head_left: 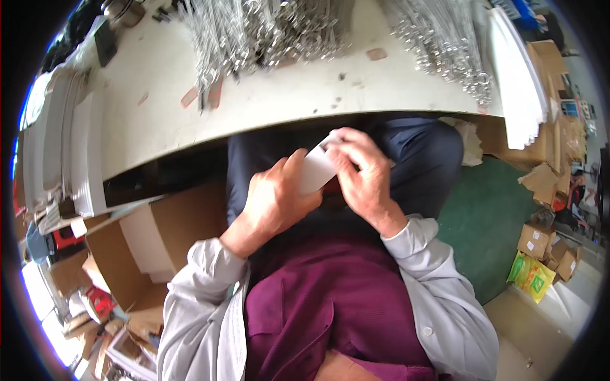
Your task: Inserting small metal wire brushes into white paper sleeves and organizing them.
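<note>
Over my lap, just in front of the table edge, I hold a slim white box tilted up toward the right. My left hand is wrapped round its lower left side, thumb and fingers closed on it. My right hand has its fingers bent over the box's upper end, where a dark opening shows in part. Whether anything is inside cannot be made out. Beyond the hands, a large heap of thin shiny metal rods with looped ends lies on the white table.
A second heap of looped metal rods lies at the far right, beside a stack of flat white cartons. More white cartons stand at the left. An open cardboard box is low on my left; a yellow-green bag lies right.
</note>
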### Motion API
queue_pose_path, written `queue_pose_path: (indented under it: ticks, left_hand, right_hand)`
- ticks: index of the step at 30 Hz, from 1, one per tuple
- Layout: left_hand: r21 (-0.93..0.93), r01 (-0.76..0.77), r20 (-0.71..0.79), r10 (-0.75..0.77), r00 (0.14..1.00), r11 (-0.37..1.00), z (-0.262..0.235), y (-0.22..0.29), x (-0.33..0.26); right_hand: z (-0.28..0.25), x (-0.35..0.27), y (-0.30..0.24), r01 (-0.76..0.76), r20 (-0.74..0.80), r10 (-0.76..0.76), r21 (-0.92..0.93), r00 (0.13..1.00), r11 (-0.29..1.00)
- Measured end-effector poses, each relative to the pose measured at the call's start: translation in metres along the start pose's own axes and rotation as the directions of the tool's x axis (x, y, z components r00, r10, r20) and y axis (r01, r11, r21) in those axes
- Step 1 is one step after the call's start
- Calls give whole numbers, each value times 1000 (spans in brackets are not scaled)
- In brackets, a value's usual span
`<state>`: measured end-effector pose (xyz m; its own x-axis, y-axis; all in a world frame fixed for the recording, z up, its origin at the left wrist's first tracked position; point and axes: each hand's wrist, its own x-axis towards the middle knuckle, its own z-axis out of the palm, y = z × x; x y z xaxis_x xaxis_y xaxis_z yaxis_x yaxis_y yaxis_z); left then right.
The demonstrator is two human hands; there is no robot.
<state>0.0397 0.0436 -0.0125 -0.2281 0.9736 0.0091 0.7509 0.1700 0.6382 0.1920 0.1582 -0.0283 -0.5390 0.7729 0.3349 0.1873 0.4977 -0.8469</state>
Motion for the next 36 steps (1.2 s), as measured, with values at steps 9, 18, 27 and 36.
queue_pose_path:
  ticks: [9,18,27,36]
  left_hand:
    - [-187,22,-15,-25,1000,982,3,-10,-7]
    - [-373,70,106,-32,994,925,-11,0,1]
    - [-432,56,52,-37,998,900,-5,11,6]
    - [-415,69,-16,-83,996,907,10,9,-3]
  right_hand:
    - [5,-17,11,-212,321,119,273,939,938]
    - [-22,-10,4,-467,507,186,511,842,722]
    - [2,-24,-7,-355,277,287,238,917,904]
    - [10,-31,-7,-222,137,201,164,970,961]
